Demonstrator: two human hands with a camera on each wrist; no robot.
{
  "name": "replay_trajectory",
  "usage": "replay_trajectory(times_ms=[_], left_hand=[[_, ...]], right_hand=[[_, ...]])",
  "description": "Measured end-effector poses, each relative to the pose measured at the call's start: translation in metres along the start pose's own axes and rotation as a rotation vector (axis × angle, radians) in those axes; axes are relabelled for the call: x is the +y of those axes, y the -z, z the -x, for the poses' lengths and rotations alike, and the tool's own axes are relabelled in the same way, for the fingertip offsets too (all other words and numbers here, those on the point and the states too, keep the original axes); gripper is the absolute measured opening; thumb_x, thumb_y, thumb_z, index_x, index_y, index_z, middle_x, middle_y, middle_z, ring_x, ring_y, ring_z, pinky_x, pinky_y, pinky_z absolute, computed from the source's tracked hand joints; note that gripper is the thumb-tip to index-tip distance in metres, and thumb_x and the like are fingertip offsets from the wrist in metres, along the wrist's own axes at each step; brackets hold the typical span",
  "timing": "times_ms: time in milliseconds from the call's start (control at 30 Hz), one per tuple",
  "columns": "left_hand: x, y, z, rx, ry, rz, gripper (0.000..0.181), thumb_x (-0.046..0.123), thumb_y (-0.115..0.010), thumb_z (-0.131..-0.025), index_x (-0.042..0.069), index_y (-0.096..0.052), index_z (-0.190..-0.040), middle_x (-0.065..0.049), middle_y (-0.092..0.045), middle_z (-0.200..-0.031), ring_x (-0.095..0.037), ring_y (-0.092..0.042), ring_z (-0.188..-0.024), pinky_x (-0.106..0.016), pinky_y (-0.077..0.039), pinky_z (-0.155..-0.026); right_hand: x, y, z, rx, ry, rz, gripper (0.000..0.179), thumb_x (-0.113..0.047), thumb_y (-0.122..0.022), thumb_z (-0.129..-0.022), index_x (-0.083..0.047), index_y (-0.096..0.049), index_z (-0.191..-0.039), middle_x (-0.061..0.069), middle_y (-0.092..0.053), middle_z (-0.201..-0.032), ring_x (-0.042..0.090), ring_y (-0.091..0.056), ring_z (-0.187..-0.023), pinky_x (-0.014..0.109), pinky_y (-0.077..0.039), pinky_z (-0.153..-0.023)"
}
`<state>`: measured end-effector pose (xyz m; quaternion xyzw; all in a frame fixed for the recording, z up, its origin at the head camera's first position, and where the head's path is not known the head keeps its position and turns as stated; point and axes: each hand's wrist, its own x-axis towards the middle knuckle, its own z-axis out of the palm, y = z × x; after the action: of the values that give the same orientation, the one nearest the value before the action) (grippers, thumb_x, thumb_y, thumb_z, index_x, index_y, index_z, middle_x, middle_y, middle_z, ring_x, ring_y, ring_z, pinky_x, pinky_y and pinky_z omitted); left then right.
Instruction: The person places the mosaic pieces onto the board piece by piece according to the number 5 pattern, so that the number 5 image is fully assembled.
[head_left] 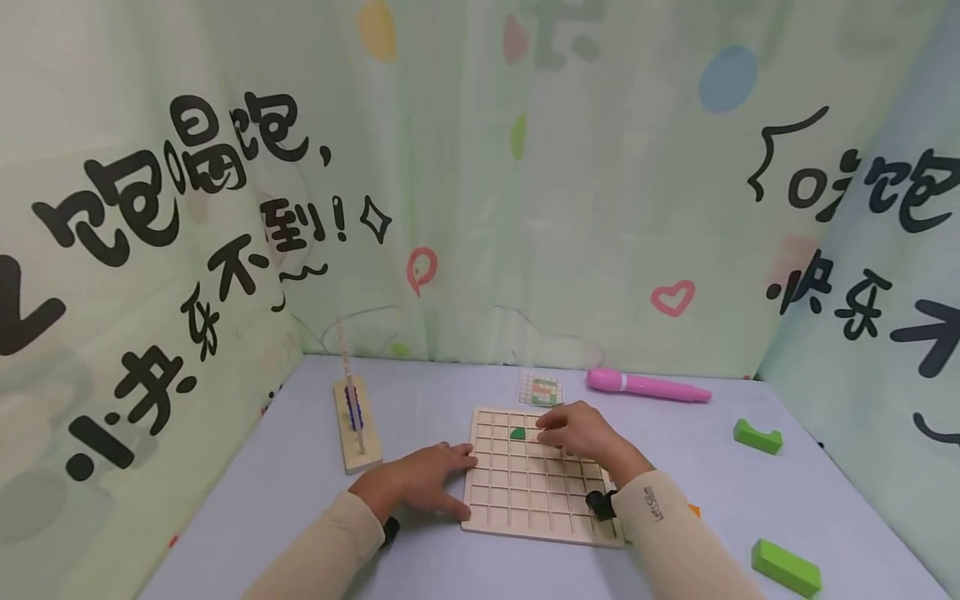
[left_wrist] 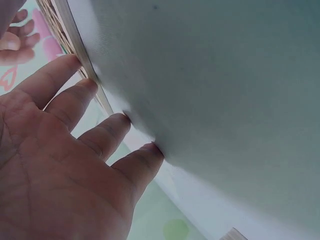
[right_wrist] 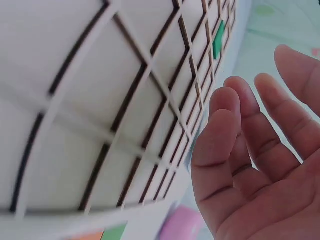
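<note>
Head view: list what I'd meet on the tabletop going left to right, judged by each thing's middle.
Wooden stand → left hand → gridded board → pink pen-shaped thing → notched green block.

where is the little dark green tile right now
In the head view, the dark green tile sits toward the far-left corner of the wooden grid board, nearer than the small patterned card.

The right sleeve [head_left: 678, 533] partly hides the grid board [head_left: 498, 495] and an orange piece [head_left: 695, 511] showing only a sliver
</note>
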<state>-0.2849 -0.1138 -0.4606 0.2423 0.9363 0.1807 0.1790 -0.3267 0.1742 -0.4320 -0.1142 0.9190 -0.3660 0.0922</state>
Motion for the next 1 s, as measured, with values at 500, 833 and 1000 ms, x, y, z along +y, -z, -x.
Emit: replay_trajectory(times_ms=[500, 833, 1000], left_hand=[[0.004, 0.001, 0.001, -0.011, 0.010, 0.053, 0.082, 0.045, -0.086, -0.083, 0.021, -0.052, -0.154, 0.002, -0.036, -0.168, -0.036, -0.028, -0.157, -0.054, -0.029, -0.126], [0.006, 0.000, 0.005, -0.004, -0.002, 0.050, 0.081, 0.044, -0.086, -0.084, 0.020, -0.053, -0.153, 0.000, -0.037, -0.168, -0.038, -0.028, -0.157, -0.055, -0.030, -0.125], [0.006, 0.000, 0.003, 0.000, -0.009, 0.048, 0.080, 0.045, -0.086, -0.084, 0.021, -0.053, -0.153, 0.000, -0.038, -0.168, -0.038, -0.029, -0.157, -0.055, -0.030, -0.125]], right_hand=[[0.049, 0.040, 0.042, 0.094, -0.118, 0.215, 0.021, -0.015, -0.073, -0.095, -0.005, -0.077, -0.114, 0.005, -0.075, -0.107, 0.021, -0.062, -0.094, 0.044, -0.058, -0.088], [0.065, 0.045, 0.060, 0.073, -0.242, 0.404, 0.013, -0.007, -0.072, -0.093, -0.006, -0.078, -0.104, 0.005, -0.070, -0.097, 0.023, -0.057, -0.089, 0.044, -0.058, -0.084], [0.066, 0.045, 0.065, 0.064, -0.234, 0.412, 0.013, -0.006, -0.073, -0.091, -0.006, -0.077, -0.103, 0.005, -0.070, -0.098, 0.023, -0.057, -0.087, 0.042, -0.057, -0.080]])
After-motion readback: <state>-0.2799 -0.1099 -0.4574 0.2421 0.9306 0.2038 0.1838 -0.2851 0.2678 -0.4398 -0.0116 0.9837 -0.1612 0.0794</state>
